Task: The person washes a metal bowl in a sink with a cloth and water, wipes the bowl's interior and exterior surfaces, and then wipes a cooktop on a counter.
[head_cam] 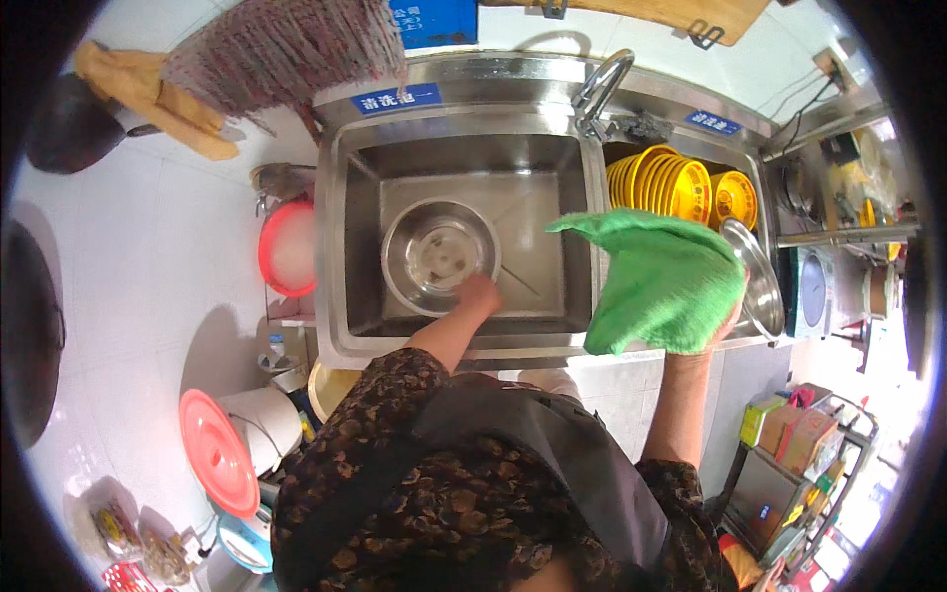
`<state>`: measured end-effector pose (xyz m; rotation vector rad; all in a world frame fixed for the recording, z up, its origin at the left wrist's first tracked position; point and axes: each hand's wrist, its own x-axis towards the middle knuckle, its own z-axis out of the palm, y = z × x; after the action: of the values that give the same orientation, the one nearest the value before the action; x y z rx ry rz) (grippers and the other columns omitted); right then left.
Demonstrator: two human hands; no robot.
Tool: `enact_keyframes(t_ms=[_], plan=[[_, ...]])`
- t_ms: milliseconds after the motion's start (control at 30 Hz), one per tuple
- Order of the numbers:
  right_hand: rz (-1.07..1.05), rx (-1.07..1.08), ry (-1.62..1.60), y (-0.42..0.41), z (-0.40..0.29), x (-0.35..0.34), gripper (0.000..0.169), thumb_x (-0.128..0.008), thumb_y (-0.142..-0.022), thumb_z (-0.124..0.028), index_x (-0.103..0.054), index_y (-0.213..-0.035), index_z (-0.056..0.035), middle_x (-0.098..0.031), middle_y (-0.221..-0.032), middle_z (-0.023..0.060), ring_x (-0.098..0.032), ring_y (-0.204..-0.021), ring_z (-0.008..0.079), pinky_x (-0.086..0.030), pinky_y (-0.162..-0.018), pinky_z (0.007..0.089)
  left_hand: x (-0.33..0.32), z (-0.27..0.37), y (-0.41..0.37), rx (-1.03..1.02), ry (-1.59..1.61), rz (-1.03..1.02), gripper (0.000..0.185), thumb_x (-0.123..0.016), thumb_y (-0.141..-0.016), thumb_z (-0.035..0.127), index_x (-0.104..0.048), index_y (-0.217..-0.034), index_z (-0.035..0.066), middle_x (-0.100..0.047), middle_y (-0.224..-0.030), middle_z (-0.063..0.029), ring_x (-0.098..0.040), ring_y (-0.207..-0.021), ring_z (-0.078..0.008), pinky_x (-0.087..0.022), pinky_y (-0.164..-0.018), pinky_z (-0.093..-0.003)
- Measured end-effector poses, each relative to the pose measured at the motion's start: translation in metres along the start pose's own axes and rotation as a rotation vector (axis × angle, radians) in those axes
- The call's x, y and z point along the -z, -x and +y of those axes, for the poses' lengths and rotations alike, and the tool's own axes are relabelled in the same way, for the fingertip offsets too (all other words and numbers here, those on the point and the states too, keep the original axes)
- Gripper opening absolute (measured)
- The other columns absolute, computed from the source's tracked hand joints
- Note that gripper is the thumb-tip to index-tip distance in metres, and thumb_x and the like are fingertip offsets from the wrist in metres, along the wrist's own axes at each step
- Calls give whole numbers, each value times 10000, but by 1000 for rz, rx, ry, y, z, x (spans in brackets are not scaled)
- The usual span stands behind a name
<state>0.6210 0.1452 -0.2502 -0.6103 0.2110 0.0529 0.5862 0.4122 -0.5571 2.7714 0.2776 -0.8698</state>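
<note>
My left hand (479,294), a little blurred, grips the near right rim of a round stainless steel basin (396,259). That basin sits in the left bowl of a steel sink (529,200), with some dark bits on its bottom. A green cloth (666,285) hangs spread from my right hand (731,325), over the divider and the right bowl of the sink. Most of my right hand is hidden behind the cloth. Beyond it, nested yellow bowls (669,185) lie on their sides in the right bowl.
A chrome faucet (603,92) rises behind the sink divider, near a dark scouring pad (644,127). A round steel lid or pan (756,285) leans at the right. To the left are a red-rimmed basin (270,251) and a bucket (263,422) with a pink lid (214,451). A mop head (288,55) hangs upper left.
</note>
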Motion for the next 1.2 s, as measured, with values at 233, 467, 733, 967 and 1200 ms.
enact_keyframes(t_ms=[233, 467, 733, 967, 1200], plan=[[1, -96, -4, 19, 5, 34, 383, -507, -870, -253, -634, -1074, 45, -694, -1008, 153, -668, -903, 282, -547, -812, 386, -4, -24, -22, -2, 257, 108, 224, -545, -862, 147, -641, -999, -2, -658, -1051, -210, -629, -1018, -377, -518, -817, -485], [-313, -13, -33, 23, -36, 42, 441, -530, -766, -38, -543, -1201, 32, -612, -1123, 190, -608, -1015, 319, -517, -876, 436, 161, -95, 28, 103, 1358, 357, 290, -518, -975, 277, -640, -948, 15, -670, -933, -123, -649, -896, -260, -509, -712, -430], [-365, -173, 195, 17, -15, 11, 359, -580, -775, 9, -618, -1131, 31, -665, -1096, 130, -641, -1001, 265, -495, -929, 396, 208, -57, 110, 172, 2274, 357, 521, -452, -998, 429, -478, -1366, 61, -477, -1415, -76, -462, -1282, -249, -393, -1057, -459], [-1132, 521, 1907, 55, 29, -87, 363, -569, -915, -439, -658, -1182, -208, -619, -1100, 104, -463, -1228, 442, -273, -1111, 576, 220, 6, 177, -143, 2241, 308, 500, -405, -1006, 463, -572, -1230, 47, -607, -1214, -88, -582, -1099, -228, -455, -958, -441], [-462, 744, 1402, -46, 29, -85, 400, -430, -980, -216, -493, -1315, -7, -470, -1334, 262, -396, -1265, 439, -239, -1120, 516, 251, 74, 240, -199, 1829, 642, 390, -494, -989, 415, -623, -998, 47, -620, -771, -33, -555, -590, -125, -427, -476, -283]])
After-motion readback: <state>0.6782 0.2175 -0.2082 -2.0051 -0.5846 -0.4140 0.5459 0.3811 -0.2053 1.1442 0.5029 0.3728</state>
